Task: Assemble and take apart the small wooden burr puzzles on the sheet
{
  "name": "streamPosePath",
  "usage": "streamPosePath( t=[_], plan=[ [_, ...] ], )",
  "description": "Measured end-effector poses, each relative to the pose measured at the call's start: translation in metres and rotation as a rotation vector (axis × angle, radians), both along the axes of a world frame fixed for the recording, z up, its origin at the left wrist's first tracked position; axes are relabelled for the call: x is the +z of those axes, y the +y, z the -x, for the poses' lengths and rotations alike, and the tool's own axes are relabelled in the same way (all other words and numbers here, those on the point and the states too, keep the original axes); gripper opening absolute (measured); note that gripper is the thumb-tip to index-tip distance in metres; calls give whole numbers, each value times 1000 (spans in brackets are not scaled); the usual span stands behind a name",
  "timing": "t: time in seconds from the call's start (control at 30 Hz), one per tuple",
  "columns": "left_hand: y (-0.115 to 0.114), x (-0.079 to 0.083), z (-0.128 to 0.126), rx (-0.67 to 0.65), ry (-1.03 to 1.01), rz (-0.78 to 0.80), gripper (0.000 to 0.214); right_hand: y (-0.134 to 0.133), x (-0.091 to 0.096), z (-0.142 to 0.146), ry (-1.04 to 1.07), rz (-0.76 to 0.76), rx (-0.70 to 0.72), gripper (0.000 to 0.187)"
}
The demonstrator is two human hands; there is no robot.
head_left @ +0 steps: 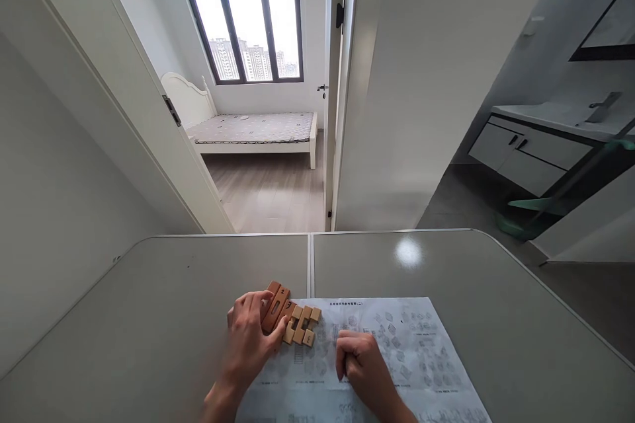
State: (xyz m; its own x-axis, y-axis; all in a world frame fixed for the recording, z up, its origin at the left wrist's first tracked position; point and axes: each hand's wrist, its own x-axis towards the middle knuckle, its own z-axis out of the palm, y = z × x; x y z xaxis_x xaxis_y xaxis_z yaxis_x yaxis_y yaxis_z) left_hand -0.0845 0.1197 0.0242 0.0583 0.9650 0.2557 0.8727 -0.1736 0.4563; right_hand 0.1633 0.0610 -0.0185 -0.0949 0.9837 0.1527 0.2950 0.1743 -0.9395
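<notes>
My left hand [251,329] rests on the left side of a group of wooden puzzle blocks, its thumb and fingers around the reddish-brown pieces [276,308]. These darker pieces lie side by side at a slant, and one has an oblong slot. Against their right side are lighter tan notched pieces [300,326], with gaps between them. Part of the group is hidden by my fingers. To the right, my right hand [361,360] is closed in a loose fist over the printed sheet [421,317], apart from the blocks; nothing shows in it.
The sheet, covered in small line drawings, lies on a grey table [124,317] with a seam down its middle. Beyond the table's far edge, a doorway opens on a bed [258,129] beneath a window [243,23]. At right is a washbasin cabinet [530,145].
</notes>
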Motion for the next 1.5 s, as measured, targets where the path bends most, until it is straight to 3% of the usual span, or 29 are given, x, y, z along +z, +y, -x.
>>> streamPosePath(
  t=[0.27, 0.4, 0.8, 0.93, 1.07, 1.23, 1.37, 1.5],
  plan=[
    [11, 56, -16, 33, 304, 362, 46, -3, 4, -2, 32, 13, 17, 28],
    [18, 72, -30, 38, 415, 445, 42, -3, 9, -3, 40, 13, 30, 28],
    [26, 71, -34, 90, 460, 416, 37, 2, 25, -7, 34, 51, 8, 29],
    [27, 69, -31, 63, 465, 398, 33, 13, 48, -10, -8, 66, 48, 32],
    [28, 71, -32, 57, 486, 392, 33, 27, 84, -10, -41, 116, 86, 32],
    [26, 74, -34, 53, 477, 397, 30, 33, 124, -11, -191, 153, 247, 33],
    [27, 76, -34, 40, 491, 386, 27, 27, 141, -16, -447, 126, 358, 34],
    [30, 76, -33, 44, 501, 372, 33, 18, 145, -25, -591, 153, 401, 33]
  ],
)
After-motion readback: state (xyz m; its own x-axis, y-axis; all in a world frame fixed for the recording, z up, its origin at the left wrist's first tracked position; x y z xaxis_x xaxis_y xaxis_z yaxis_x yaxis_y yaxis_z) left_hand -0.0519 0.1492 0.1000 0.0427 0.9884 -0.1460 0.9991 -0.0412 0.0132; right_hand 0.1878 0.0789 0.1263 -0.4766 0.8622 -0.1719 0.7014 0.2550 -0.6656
